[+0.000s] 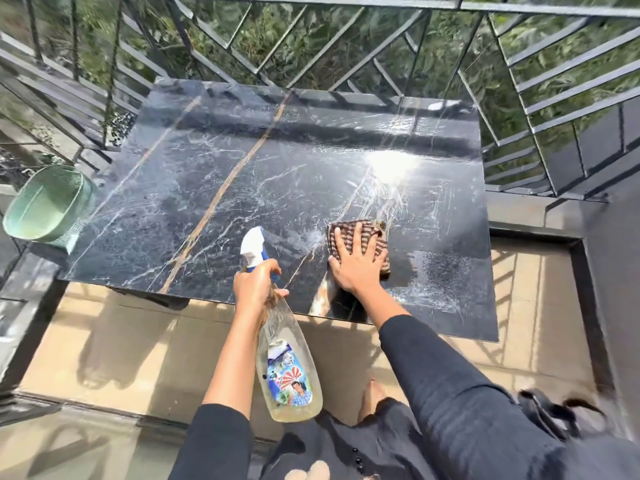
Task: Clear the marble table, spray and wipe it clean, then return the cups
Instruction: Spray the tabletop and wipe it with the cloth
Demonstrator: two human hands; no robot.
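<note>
1. Head view: a sunlit balcony with a beige tiled floor (121,341) and a black metal railing (381,46) backed by greenery. In the middle stands the black marble table with white and gold veins (242,174).
2. At the table's 9 o'clock, just off its edge, sits a pale green plastic basket (45,206). No cups show anywhere, and the top carries nothing but the cloth.
3. The left hand (254,285) is wrapped round the neck of a clear plastic spray bottle with a white-and-blue trigger head (287,358). It is held over the near edge at 6 o'clock, nozzle towards the table.
4. The right hand (356,265) lies flat with fingers spread, pressing a brown striped cloth (381,237) onto the marble at about 5 o'clock.
5. Wet streaks and droplets lie round the cloth and up towards the glare at 1 o'clock. The left half looks drier, though reflections make that uncertain.
6. Judgement: this is the spray-and-wipe step, partly done. The next move calls for sweeping the cloth towards 9 o'clock, spraying again if needed, then fetching the cups.
</note>
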